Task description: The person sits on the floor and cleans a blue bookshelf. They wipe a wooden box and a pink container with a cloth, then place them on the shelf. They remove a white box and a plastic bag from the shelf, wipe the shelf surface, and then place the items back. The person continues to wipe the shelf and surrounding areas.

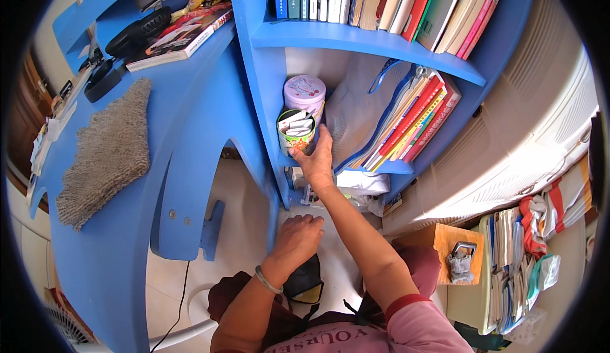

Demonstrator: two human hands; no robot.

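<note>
My right hand [315,160] reaches onto the middle shelf, its thumb and fingers around the lower right side of a round green patterned tin [296,142]. Folded papers stick out of the tin's top. Just behind it stands a pink lidded tin [305,91]. Right of my hand, a mesh zip bag [362,110] with blue edging leans against upright books and booklets [414,119]. Lower down, my left hand [301,236] hangs in front of the shelf unit with its fingers loosely curled; nothing shows in it, though its palm is hidden.
A blue desk [109,238] at left bears a grey-brown knitted cloth [112,153], a magazine [190,43] and black headphones [102,79]. More books [371,0] fill the upper shelf. At right are a wooden stool [426,246] and a bin of papers [483,276]. A black cable [180,300] runs over the floor.
</note>
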